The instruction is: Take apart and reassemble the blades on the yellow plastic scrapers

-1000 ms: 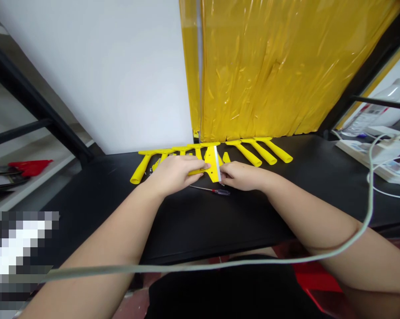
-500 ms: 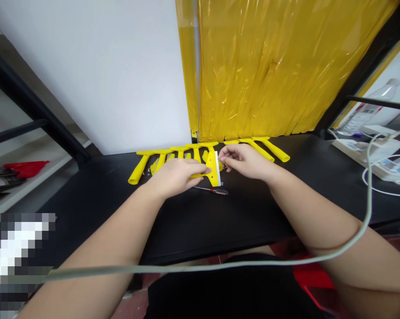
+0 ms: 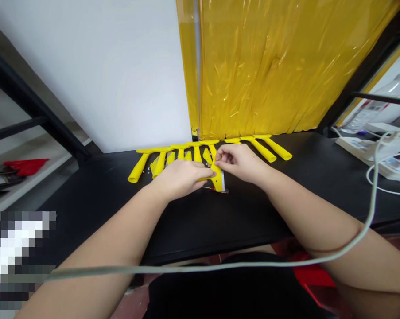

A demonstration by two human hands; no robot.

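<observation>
Yellow scraper gripped, left hand; right hand pinched at blade; table edge apart.

Left hand: wrapped around handle of a yellow scraper, flared head to the right, white strip along its outer edge. Right hand: thumb and index bent together at the head's upper end (anything between them is too small to make out). Screwdriver on the black counter, mostly hidden by the scraper's lower end. Behind: row of yellow handles, small yellow plates and metal bits among the left ones. White panel and yellow film at back. Power strip, clear bottle far right. Pale cable crosses in front of both forearms.
</observation>
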